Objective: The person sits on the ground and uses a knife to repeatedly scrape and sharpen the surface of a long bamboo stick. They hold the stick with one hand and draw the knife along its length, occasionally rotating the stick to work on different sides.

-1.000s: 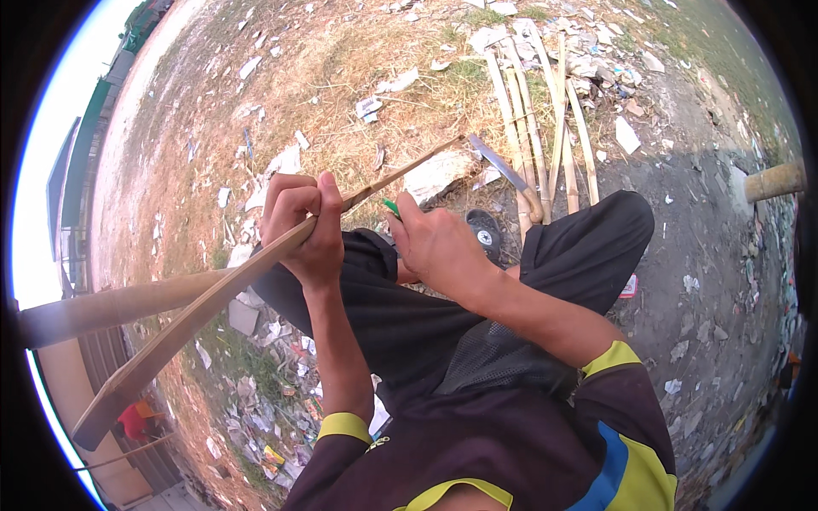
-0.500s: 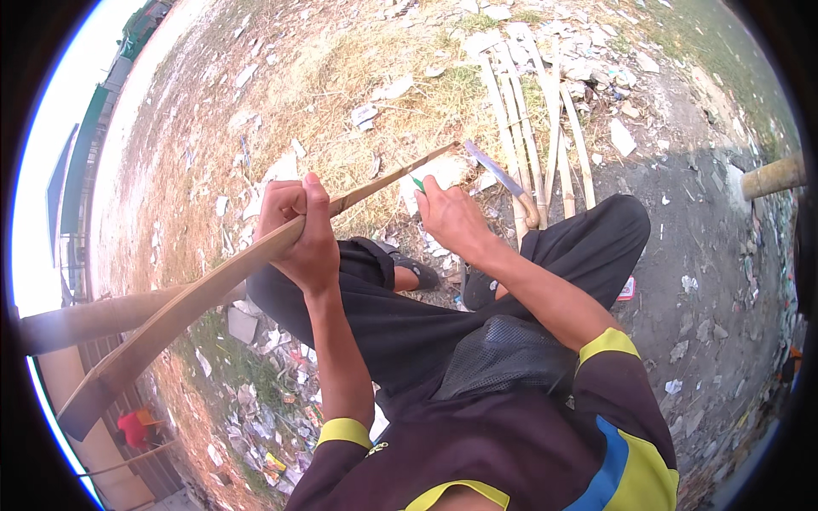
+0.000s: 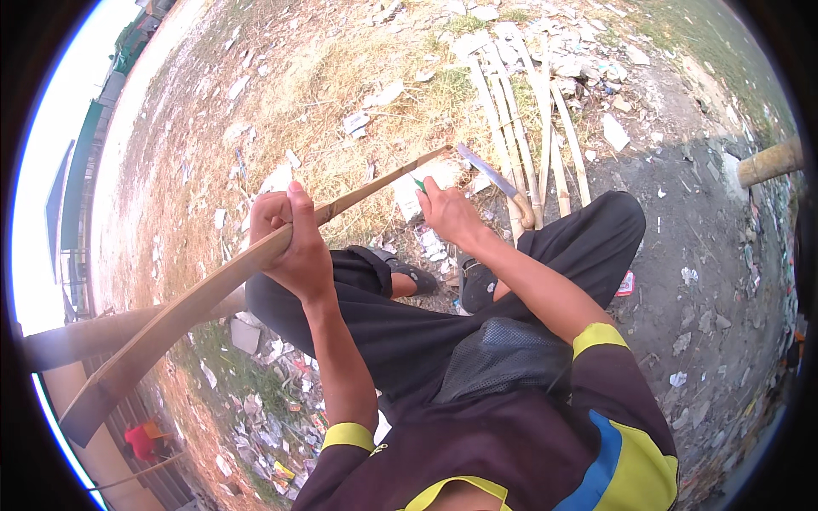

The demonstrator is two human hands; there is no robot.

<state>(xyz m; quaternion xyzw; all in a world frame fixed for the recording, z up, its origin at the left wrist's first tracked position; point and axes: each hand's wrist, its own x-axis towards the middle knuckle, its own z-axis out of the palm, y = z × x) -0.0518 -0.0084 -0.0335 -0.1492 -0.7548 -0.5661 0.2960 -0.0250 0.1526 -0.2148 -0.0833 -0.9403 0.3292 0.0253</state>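
Littered, dry-grass ground (image 3: 281, 94) | long flat brown wooden strip (image 3: 213, 294) slants above it, left hand (image 3: 294, 247) clenched around its middle | right hand (image 3: 452, 213) grips small green object (image 3: 419, 184), mostly hidden, near strip | right hand farther forward than a second ago, apparently nearer strip's far end

Your 1 view comes from your head, tipped downward and forward, through a wide fisheye that blackens the frame's corners and bends straight edges. Your shirt (image 3: 486, 451) sits closest, across the bottom; your left hand (image 3: 302, 267) and right hand (image 3: 450, 213) show near mid-frame; littered ground (image 3: 281, 102) recedes toward the top, with sky (image 3: 72, 115) curving along the left edge.
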